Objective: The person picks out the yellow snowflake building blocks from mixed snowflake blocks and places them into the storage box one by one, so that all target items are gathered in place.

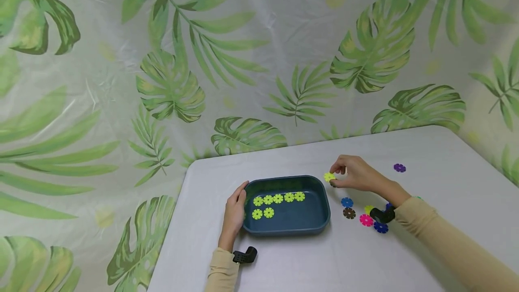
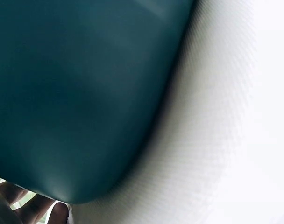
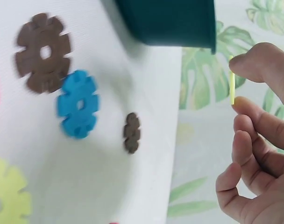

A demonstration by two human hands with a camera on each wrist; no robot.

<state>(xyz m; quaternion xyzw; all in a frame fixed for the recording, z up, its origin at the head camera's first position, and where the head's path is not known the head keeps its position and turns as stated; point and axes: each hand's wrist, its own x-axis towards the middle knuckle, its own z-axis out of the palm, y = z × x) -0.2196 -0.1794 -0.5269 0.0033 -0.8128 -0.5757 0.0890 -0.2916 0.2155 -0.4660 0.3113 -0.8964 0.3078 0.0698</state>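
Note:
A dark blue-green tray (image 1: 302, 217) stands on the table with several yellow-green notched discs (image 1: 278, 198) lying inside in two rows. My left hand (image 1: 233, 213) holds the tray's left side, the thumb near the rim. In the left wrist view its fingertips (image 2: 37, 207) show past the tray's outer wall (image 2: 86, 102). Just beyond the tray's right end, my right hand (image 1: 357, 175) pinches one yellow-green disc (image 1: 329, 176) between thumb and index finger. Seen edge-on in the right wrist view, that disc (image 3: 232, 84) is raised above the table, its other fingers curled loosely.
Right of the tray lie a blue disc (image 1: 347, 202), a brown disc (image 1: 349, 213), a pink disc (image 1: 366, 220) and a dark blue disc (image 1: 381, 227). Another brown disc (image 3: 131, 133) lies below the right hand. A purple disc (image 1: 399, 167) sits farther back. Leaf-patterned cloth (image 1: 243, 80) hangs behind the table.

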